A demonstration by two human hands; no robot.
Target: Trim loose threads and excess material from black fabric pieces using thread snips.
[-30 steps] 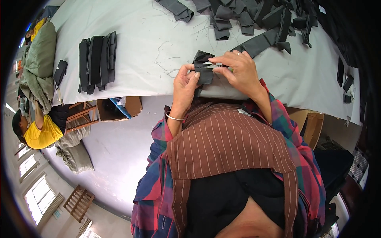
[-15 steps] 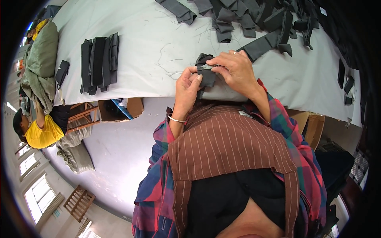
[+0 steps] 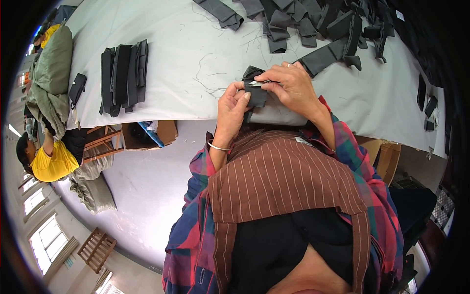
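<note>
At the table's near edge my left hand (image 3: 232,105) pinches a folded dark grey fabric strip (image 3: 256,98), thumb on top. From the right, my right hand (image 3: 293,87) closes thumb and fingers around a small silver tool with a pointed blade (image 3: 255,84). Its tip lies against the upper part of the strip, and its handle is hidden in my fingers, so I cannot tell its exact kind. Below my left hand the strip's end hangs toward the apron.
Grey fabric strips (image 3: 279,27) lie heaped at the far right of the white-covered table (image 3: 171,73). A neat stack of dark strips (image 3: 122,78) sits at left, beside a small black pouch (image 3: 77,88). An open cardboard box (image 3: 166,132) stands below; a person in yellow (image 3: 56,161) works at far left.
Both hands hold almost the same place. The silver blade has shifted slightly on the strip and shows a little more brightly.
</note>
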